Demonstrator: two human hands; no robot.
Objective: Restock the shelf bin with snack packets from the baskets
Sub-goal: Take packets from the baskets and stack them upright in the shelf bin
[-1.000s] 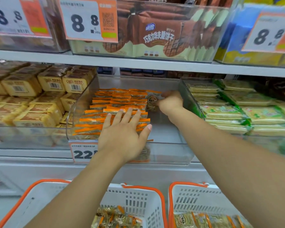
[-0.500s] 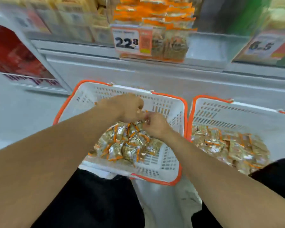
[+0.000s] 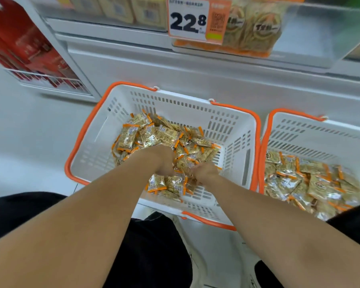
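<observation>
A white basket with an orange rim [image 3: 195, 97] sits on the floor below me. It holds a loose pile of gold snack packets with orange ends [image 3: 154, 134]. My left hand [image 3: 163, 161] and my right hand [image 3: 206, 173] are both down in the near side of that pile, close together, fingers curled under and hidden, with packets bunched between them. A second basket [image 3: 299, 129] on the right holds more of the same packets [image 3: 310, 179]. The clear shelf bin [image 3: 299, 48] is above, with packets inside behind a 22.8 price tag [image 3: 195, 19].
The grey base of the shelf unit [image 3: 175, 65] rises right behind both baskets. A side rack of red boxes [image 3: 29, 53] stands at the left over pale floor. My black-clad knees [image 3: 154, 246] are just in front of the left basket.
Both hands have left the shelf bin and dropped into the left basket. My view has tilted down from the shelves to the baskets. Since half a second ago the hands have sunk deeper into the pile.
</observation>
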